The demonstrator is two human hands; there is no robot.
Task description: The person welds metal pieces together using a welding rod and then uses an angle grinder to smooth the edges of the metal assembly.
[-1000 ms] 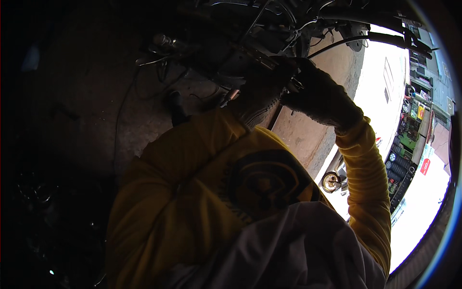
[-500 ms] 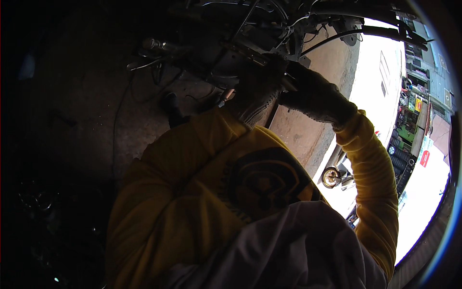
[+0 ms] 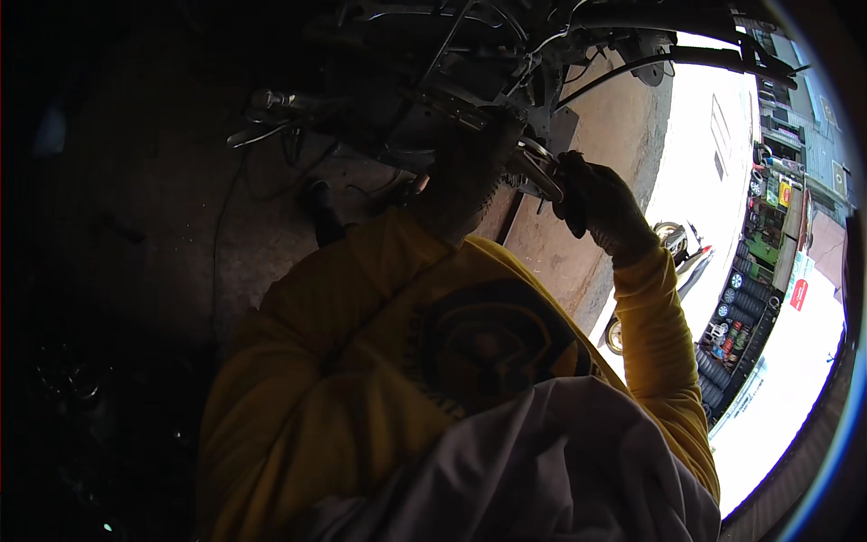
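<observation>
In a dark glove, my left hand (image 3: 470,172) is wrapped round a shiny metal tool (image 3: 544,173) with two arms, like a pair of pliers. The tool's arms stick out to the right of that fist; its working end is hidden in the glove and shadow. My right hand (image 3: 607,206), also gloved, has its curled fingers and thumb at the free end of the arms. Just beyond both hands lies the dark underside or frame of a vehicle (image 3: 533,90), with rods and cables. A metal bar (image 3: 456,110) runs up to the left hand.
A rounded metal end piece (image 3: 269,99) and a lever (image 3: 257,135) jut out at the left. A black cable (image 3: 623,70) arcs across the upper right. The concrete floor (image 3: 578,244) meets a bright street with a motorcycle (image 3: 682,248) and stacked tyres (image 3: 741,298).
My right hand has drawn back to the right and slightly down from the left hand, baring the tool's metal arms. The left hand has shifted slightly to the left.
</observation>
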